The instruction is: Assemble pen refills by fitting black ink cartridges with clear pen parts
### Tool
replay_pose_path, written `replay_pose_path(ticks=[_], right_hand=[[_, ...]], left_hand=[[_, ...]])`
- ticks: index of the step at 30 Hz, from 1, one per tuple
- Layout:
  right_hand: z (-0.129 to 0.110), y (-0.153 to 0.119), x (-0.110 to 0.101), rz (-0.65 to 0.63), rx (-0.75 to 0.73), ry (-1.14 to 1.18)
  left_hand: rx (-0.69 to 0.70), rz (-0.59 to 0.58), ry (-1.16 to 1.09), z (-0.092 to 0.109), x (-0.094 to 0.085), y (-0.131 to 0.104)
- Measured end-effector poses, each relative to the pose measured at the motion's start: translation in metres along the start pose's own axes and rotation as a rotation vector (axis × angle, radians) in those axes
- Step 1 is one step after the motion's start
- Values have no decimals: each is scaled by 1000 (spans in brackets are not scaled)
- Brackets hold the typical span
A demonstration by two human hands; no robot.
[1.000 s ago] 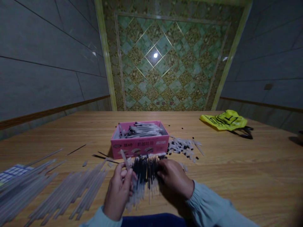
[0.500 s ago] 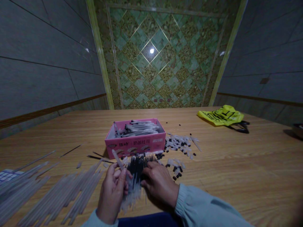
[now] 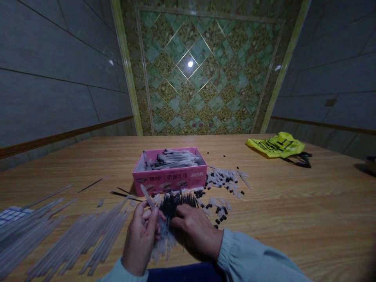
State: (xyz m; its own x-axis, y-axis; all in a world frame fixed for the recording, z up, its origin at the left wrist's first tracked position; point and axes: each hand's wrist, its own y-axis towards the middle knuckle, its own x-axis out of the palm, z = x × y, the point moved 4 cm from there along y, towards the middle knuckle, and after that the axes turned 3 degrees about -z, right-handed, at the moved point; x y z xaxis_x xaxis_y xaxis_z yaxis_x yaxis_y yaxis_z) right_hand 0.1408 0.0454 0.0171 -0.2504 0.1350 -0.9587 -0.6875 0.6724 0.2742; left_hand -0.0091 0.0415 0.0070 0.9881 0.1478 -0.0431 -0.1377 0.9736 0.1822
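In my left hand (image 3: pixel 143 231) is a translucent pen barrel (image 3: pixel 147 196), pinched between thumb and fingers and tilted up to the left. My right hand (image 3: pixel 195 227) rests over a pile of dark-tipped pen refills (image 3: pixel 169 205), fingers curled closed onto them. Its fingertips are partly hidden, so how many refills they grip cannot be seen. Just beyond the hands stands an open pink box (image 3: pixel 170 178) with many pens (image 3: pixel 176 159) lying in it. To the right of the box are scattered small clear and black pen caps and plugs (image 3: pixel 223 177).
Rows of clear pen barrels (image 3: pixel 76 239) cover the table's left front, over a checked cloth (image 3: pixel 13 215). A few thin dark refills (image 3: pixel 125 194) lie left of the box. A yellow plastic bag (image 3: pixel 276 145) with black straps sits at the far right.
My right hand has shifted slightly left and down over the refills. My left hand still holds the barrel in much the same pose. The view has turned slightly.
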Motion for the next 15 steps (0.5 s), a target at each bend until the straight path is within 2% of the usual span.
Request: replay_pose_path(ticks=[4,7,10,13,15], right_hand=[[1,0,0,15,-68,-18],[4,-1,-1,91,-129,16],[4,-6,-14,295,-234,135],[-3,-18,-40,535,-390,313],[-13,-28,-59,640,-462,398]], left_hand=[[5,-17,-37,-2,0,3],[-27,-18,-152,-3,-1,5],[-127,9,-374,-5,-2,7],[-285,93,-608,-9,-4,8],[-400,131,-731,-12,-3,8]])
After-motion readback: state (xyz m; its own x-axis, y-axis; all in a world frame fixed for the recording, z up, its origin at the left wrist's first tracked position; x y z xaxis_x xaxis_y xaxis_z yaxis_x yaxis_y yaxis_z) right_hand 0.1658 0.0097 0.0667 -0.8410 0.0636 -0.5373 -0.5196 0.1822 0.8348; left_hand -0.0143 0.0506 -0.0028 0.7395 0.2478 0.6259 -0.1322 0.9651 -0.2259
